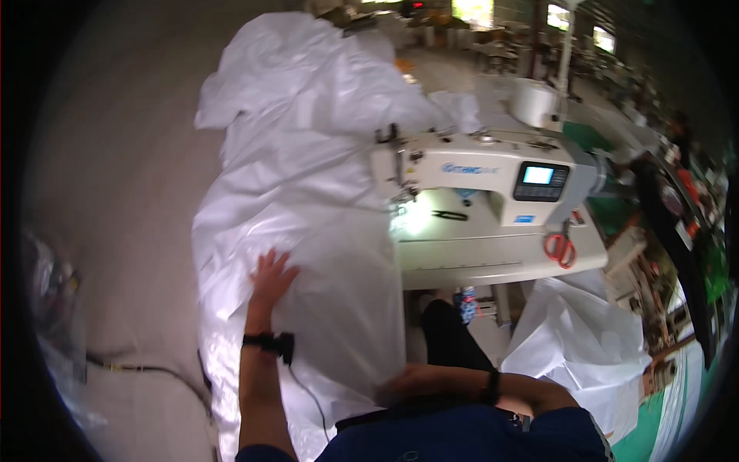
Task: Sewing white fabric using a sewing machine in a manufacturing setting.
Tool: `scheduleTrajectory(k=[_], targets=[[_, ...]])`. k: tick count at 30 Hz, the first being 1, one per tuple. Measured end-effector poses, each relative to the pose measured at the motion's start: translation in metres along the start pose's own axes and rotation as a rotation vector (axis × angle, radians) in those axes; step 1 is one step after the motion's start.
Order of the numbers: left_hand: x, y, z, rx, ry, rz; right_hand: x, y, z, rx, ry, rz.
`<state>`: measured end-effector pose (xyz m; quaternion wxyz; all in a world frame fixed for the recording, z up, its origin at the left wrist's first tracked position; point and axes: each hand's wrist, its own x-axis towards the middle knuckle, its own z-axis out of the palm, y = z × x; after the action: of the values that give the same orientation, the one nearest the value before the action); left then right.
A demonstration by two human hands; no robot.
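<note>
- A large white sheet [331,254], glossy and with many folds, occupies the left and middle part of the view; it is spread in front of the person, and its right edge goes along the left side of the machine.
- A white sewing machine [469,165] stands on the right of this sheet. Its needle end is beside the sheet, with a bright light there; whether the cloth is under the foot, I cannot tell.
- A second white sheet [577,331] lies in folds at the lower right, near the machine's pale bed [477,258].
- A white thread cone [533,102] stands behind the machine, near a pole.
- The left hand [273,277] is placed flat on the large white sheet, palm down, with the fingers spread wide.
- The right hand [400,385] is near the body, at the lower right edge of the same sheet. It is blurred, so I cannot tell if it grips something.
- Scissors with red handles [560,248] lie on the right part of the bed.
- A lit display panel [538,175] is on the machine's front.
- A black wristband [265,344] with a cable is around the left wrist.
- Small black snips [449,215] lie on the bed, near the light.
</note>
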<state>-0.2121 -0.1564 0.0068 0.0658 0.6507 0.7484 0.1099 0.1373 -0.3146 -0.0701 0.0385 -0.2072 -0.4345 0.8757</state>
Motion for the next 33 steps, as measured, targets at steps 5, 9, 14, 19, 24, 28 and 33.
scheduleTrajectory(k=[5, 9, 14, 19, 24, 28, 33], targets=[[0.007, 0.001, 0.004, 0.015, -0.007, -0.059, -0.013, 0.0, 0.002, -0.212, 0.23, 0.315], [0.003, 0.002, 0.001, 0.017, -0.017, -0.035, 0.014, -0.03, 0.018, 0.046, 0.406, 0.005], [0.008, 0.018, -0.022, 0.123, -0.121, -0.126, 0.011, -0.044, 0.056, 0.335, 0.17, -0.227], [0.001, 0.061, -0.012, 0.627, 0.04, -0.002, -0.028, -0.033, 0.025, -0.261, 0.191, 0.264], [-0.035, 0.087, 0.011, 0.503, 0.27, 0.29, -0.032, -0.007, 0.004, -0.431, 0.158, 0.158], [-0.071, 0.103, -0.013, 0.386, 0.234, 0.359, -0.022, -0.01, -0.005, -0.088, 0.514, 0.151], [-0.126, 0.13, -0.033, 0.009, 0.023, 0.38, -0.019, -0.044, -0.001, -0.795, 1.072, -0.573]])
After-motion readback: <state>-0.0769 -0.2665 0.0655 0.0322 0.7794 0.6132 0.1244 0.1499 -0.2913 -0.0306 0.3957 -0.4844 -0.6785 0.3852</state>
